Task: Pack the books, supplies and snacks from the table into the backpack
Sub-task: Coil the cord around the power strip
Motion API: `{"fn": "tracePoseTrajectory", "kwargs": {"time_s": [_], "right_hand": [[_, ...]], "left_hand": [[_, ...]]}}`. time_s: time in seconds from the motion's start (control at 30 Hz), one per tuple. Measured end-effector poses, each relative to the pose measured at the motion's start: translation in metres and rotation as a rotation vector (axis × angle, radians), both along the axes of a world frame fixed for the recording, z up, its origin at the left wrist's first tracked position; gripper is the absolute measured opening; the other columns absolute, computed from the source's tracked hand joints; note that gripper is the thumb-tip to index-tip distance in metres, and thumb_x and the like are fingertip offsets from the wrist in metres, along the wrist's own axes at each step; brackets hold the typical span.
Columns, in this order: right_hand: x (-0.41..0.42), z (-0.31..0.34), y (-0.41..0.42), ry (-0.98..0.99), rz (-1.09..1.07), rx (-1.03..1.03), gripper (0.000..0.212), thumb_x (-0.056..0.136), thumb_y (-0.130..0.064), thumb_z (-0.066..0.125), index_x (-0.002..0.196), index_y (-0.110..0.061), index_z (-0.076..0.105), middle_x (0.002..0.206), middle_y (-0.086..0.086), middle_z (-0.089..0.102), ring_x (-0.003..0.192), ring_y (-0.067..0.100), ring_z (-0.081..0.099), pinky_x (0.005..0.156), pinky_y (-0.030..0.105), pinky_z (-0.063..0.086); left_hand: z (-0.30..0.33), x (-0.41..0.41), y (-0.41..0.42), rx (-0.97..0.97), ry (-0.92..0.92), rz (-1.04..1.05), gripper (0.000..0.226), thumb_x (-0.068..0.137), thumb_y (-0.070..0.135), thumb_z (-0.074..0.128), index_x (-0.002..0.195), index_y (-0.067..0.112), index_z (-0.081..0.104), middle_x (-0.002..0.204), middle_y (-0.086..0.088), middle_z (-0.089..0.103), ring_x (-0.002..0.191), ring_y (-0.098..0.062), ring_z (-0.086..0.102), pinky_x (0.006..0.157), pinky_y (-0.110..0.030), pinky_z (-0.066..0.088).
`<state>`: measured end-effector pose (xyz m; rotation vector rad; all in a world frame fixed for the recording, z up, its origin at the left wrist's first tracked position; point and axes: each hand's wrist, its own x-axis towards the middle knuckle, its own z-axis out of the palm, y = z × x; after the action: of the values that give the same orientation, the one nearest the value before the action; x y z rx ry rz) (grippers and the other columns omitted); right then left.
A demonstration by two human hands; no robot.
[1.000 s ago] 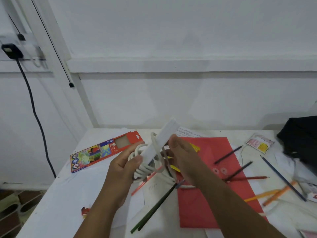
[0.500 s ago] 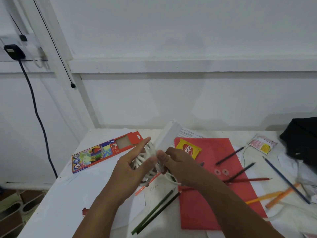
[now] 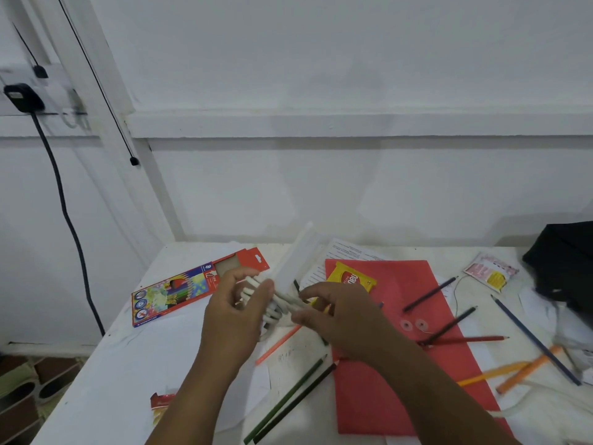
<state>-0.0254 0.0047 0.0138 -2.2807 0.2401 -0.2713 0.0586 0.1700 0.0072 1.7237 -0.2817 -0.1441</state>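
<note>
— Two hands, both busy with one thing?
— Yes. The left hand [image 3: 236, 311] is curled round a bundle of coiled white cable [image 3: 272, 305], thumb on the near side, fingers wrapped behind. A flat white power strip [image 3: 296, 258] sticks up and away from the bundle, tilted toward the wall.
— And the other?
— The right hand [image 3: 340, 314] pinches the cable's near end between thumb and fingertips, just beside the left hand. Both are held above the worktop [image 3: 106, 374], forearms coming in from the bottom edge and meeting at the middle.
— Where is the backpack?
— A black backpack [image 3: 564, 261] sits at the far right of the worktop, partly cut off by the frame. Whether it is open, or what is in it, I cannot tell.
— Any other container?
— A coloured-pencil box [image 3: 192, 284] lies flat to the left of the hands, its red flap end toward the wall. Its contents do not show.
— What else lies loose?
— A red folder [image 3: 401, 364] lies under the right forearm, with a yellow snack packet [image 3: 351, 277] on its far corner. Dark pencils [image 3: 430, 293] lie across the folder, two green pencils [image 3: 288, 403] lie near the left forearm, and orange pencils [image 3: 513, 374] lie at the right. A small pink and yellow sachet [image 3: 489, 271] lies near the backpack, and a printed sheet [image 3: 340, 252] peeks out beyond the folder.
</note>
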Motion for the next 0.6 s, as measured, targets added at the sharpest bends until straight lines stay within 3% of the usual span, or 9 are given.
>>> {"fn": "tracePoseTrajectory", "kwargs": {"time_s": [0.07,0.17,0.3,0.43,0.5,0.6], "right_hand": [[-0.002,0.003,-0.005,0.086,0.063,-0.169,0.033,0.084,-0.044,0.073,0.113,-0.029,0.07,0.081,-0.011,0.069,0.065,0.0,0.061,0.063,0.018,0.047],[-0.005,0.013,-0.012,0.081,0.104,-0.312,0.031,0.088,-0.032,0.066,0.118,-0.033,0.068,0.082,-0.015,0.066,0.069,-0.001,0.055,0.066,0.02,0.046],[-0.006,0.028,-0.015,-0.032,0.121,-0.33,0.036,0.088,-0.005,0.061,0.111,-0.031,0.071,0.083,-0.022,0.06,0.075,-0.009,0.049,0.083,0.026,0.04],[-0.001,0.033,-0.022,-0.245,0.063,-0.36,0.029,0.085,-0.002,0.065,0.091,-0.03,0.072,0.072,-0.026,0.059,0.075,-0.013,0.048,0.09,0.024,0.027],[0.002,0.033,-0.029,-0.333,-0.029,-0.333,0.023,0.079,-0.008,0.069,0.085,-0.031,0.07,0.071,-0.023,0.06,0.079,-0.007,0.052,0.09,0.023,0.029],[0.004,0.035,-0.038,-0.395,-0.087,-0.174,0.022,0.069,-0.007,0.079,0.074,-0.027,0.071,0.074,-0.017,0.067,0.084,0.005,0.061,0.081,0.02,0.042]], "left_hand": [[-0.001,0.005,0.002,0.003,-0.002,0.053,0.019,0.087,0.036,0.069,0.104,0.041,0.062,0.093,0.006,0.07,0.078,-0.012,0.07,0.072,-0.045,0.061],[0.001,0.007,0.003,0.019,-0.032,0.057,0.024,0.089,0.037,0.067,0.11,0.046,0.059,0.099,0.009,0.069,0.086,-0.014,0.069,0.075,-0.046,0.061],[0.002,0.007,0.001,0.08,-0.114,0.039,0.017,0.088,0.032,0.07,0.101,0.042,0.065,0.084,0.018,0.067,0.077,-0.006,0.067,0.064,-0.037,0.062],[0.005,0.007,0.003,0.179,-0.189,-0.114,0.026,0.084,0.022,0.076,0.102,0.039,0.066,0.09,0.03,0.067,0.081,0.004,0.065,0.061,-0.014,0.055],[0.006,0.006,0.006,0.202,-0.18,-0.204,0.036,0.083,0.019,0.077,0.108,0.041,0.063,0.097,0.035,0.064,0.085,0.006,0.065,0.061,-0.009,0.051],[0.003,0.008,0.013,0.243,-0.168,-0.305,0.043,0.08,0.023,0.08,0.11,0.047,0.062,0.101,0.031,0.065,0.092,0.002,0.064,0.068,-0.013,0.054]]}}
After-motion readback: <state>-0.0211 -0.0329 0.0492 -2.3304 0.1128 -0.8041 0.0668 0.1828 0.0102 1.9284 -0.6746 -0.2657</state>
